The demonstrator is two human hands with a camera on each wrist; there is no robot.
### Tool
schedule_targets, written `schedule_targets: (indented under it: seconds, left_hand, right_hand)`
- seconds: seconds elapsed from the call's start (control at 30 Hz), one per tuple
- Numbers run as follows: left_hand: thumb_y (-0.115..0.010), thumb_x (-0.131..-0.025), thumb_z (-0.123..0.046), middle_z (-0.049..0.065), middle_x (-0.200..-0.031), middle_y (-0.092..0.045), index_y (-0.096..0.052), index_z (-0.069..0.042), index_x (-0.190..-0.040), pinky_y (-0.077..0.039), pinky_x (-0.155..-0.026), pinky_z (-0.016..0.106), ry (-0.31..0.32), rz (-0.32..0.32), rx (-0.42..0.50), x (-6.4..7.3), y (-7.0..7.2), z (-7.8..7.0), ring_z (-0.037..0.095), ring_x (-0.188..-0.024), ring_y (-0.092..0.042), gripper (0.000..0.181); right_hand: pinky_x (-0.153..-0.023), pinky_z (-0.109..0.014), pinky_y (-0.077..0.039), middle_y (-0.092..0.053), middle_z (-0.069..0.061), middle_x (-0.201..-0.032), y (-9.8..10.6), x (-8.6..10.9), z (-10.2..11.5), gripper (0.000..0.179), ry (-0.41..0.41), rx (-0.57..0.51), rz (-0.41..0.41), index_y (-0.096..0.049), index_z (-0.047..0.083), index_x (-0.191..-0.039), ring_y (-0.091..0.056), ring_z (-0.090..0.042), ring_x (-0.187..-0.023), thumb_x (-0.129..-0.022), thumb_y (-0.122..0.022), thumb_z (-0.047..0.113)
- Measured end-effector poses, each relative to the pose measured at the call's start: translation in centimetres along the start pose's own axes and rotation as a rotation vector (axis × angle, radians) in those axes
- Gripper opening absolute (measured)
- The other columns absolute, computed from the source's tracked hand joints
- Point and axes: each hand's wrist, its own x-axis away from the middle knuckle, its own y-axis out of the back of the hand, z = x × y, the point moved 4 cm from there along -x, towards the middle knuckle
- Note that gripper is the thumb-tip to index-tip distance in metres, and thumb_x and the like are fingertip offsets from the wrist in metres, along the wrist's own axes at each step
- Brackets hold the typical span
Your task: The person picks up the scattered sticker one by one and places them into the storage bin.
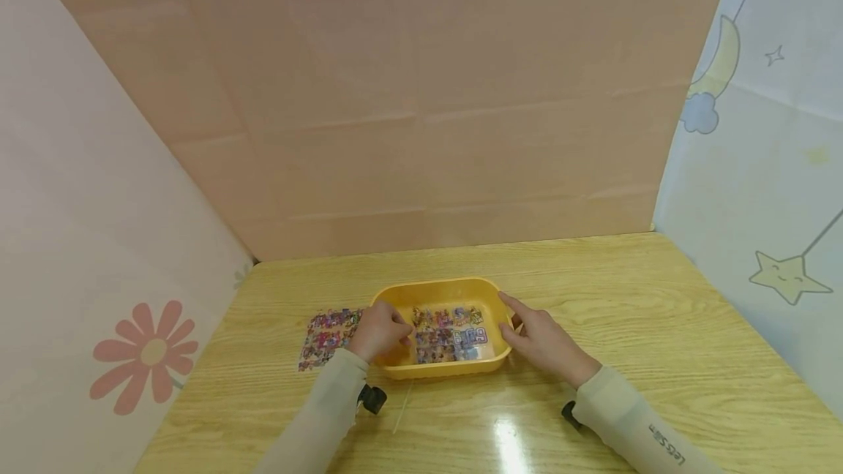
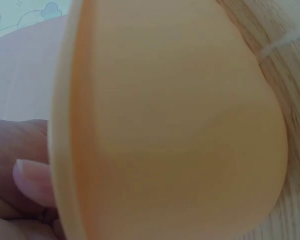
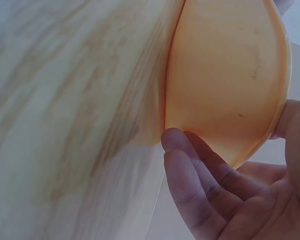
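A shallow yellow plastic tray (image 1: 437, 370) lies on the wooden table, with colourful printed sheets (image 1: 435, 337) like sticker sheets inside it. My left hand (image 1: 380, 329) reaches over the tray's left end, fingers bent down inside near the sheets' left edge. In the left wrist view the thumb (image 2: 35, 182) shows past the rim; I cannot tell whether the fingers pinch anything. At the right end, my right hand (image 1: 543, 340) holds the tray, thumb at the rim. In the right wrist view its fingers (image 3: 182, 177) are bent against the tray's outer wall (image 3: 220, 75).
Another colourful sheet (image 1: 323, 339) lies on the table left of the tray, partly behind the left hand. A thin pale strip (image 1: 402, 408) lies in front of the tray. A beige backdrop (image 1: 421, 130) stands along the back edge, with printed side panels (image 1: 777, 189) on both sides.
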Motion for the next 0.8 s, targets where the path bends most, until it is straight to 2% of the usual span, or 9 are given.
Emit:
schedule_targets:
  seconds: [0.33, 0.5, 0.6, 0.73, 0.8]
  left_hand:
    - [-0.063, -0.095, -0.008, 0.008, -0.068, -0.073, -0.073, 0.002, -0.067, -0.032, -0.038, 0.022, -0.006, 0.015, 0.024, 0.1, -0.1, 0.1, 0.009, -0.036, -0.036, 0.031]
    - [-0.06, -0.097, -0.01, 0.006, -0.069, -0.072, -0.077, 0.001, -0.084, -0.033, -0.038, 0.023, -0.016, -0.001, 0.046, 0.3, 0.3, 0.0, 0.009, -0.038, -0.038, 0.025]
    - [-0.058, -0.098, -0.01, 0.004, -0.07, -0.072, -0.077, 0.002, -0.092, -0.034, -0.04, 0.023, -0.035, -0.046, 0.055, 0.7, 0.9, -0.2, 0.011, -0.041, -0.043, 0.023]
    - [-0.059, -0.096, -0.007, 0.004, -0.071, -0.071, -0.075, 0.003, -0.092, -0.039, -0.044, 0.026, -0.099, -0.161, 0.03, 1.4, 2.3, -0.6, 0.018, -0.052, -0.059, 0.02]
    - [-0.059, -0.095, -0.007, 0.006, -0.072, -0.071, -0.075, 0.002, -0.091, -0.042, -0.045, 0.028, -0.116, -0.222, 0.01, 1.7, 3.3, -0.6, 0.021, -0.057, -0.063, 0.018]
  right_hand:
    - [-0.054, -0.026, -0.044, -0.063, 0.002, -0.083, 0.0, 0.1, 0.0, 0.059, -0.006, -0.001, 0.005, -0.038, 0.003, -0.153, -0.049, -0.007, -0.054, -0.1, -0.058, 0.02]
    - [-0.053, -0.026, -0.044, -0.063, 0.002, -0.083, 0.0, 0.1, 0.0, 0.059, -0.009, -0.002, 0.004, -0.038, 0.003, -0.153, -0.048, -0.007, -0.053, -0.1, -0.058, 0.02]
    - [-0.053, -0.026, -0.043, -0.063, 0.002, -0.083, -0.1, 0.1, 0.0, 0.059, -0.008, -0.004, 0.006, -0.037, 0.003, -0.153, -0.047, -0.007, -0.052, -0.1, -0.058, 0.02]
    - [-0.053, -0.026, -0.043, -0.063, 0.002, -0.083, -0.1, 0.1, 0.1, 0.059, -0.011, -0.003, 0.004, -0.038, 0.004, -0.153, -0.046, -0.007, -0.051, -0.1, -0.058, 0.02]
    - [-0.053, -0.026, -0.043, -0.063, 0.002, -0.083, -0.1, 0.2, 0.0, 0.059, -0.015, -0.002, 0.002, -0.038, 0.005, -0.154, -0.046, -0.007, -0.051, -0.1, -0.058, 0.021]
